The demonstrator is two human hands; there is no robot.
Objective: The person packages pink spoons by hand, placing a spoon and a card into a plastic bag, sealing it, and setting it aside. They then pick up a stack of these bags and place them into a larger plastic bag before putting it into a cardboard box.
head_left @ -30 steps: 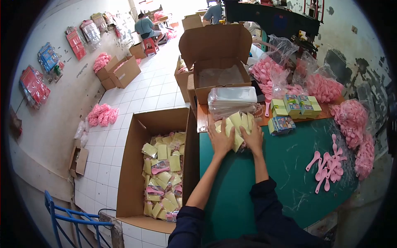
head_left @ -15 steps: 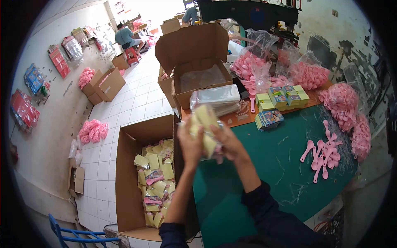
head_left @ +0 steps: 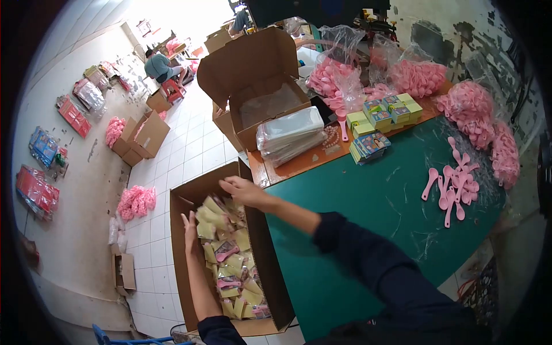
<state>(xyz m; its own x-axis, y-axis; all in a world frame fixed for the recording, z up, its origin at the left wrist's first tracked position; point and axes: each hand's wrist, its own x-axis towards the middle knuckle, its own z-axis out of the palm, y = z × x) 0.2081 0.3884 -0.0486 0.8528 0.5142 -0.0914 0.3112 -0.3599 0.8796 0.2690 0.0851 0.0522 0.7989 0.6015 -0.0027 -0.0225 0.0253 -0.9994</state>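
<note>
Packets (head_left: 230, 270) are now dropped into carton (head_left: 265, 264); left hand (head_left: 190, 223) and right hand (head_left: 241, 190) are spread empty. Judged light, slippery; best pinched at edges.

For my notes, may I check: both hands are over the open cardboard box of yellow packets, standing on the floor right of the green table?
Not quite: the head view shows the cardboard box left of the green table, not right. The left hand and right hand are indeed over its yellow packets.
</note>
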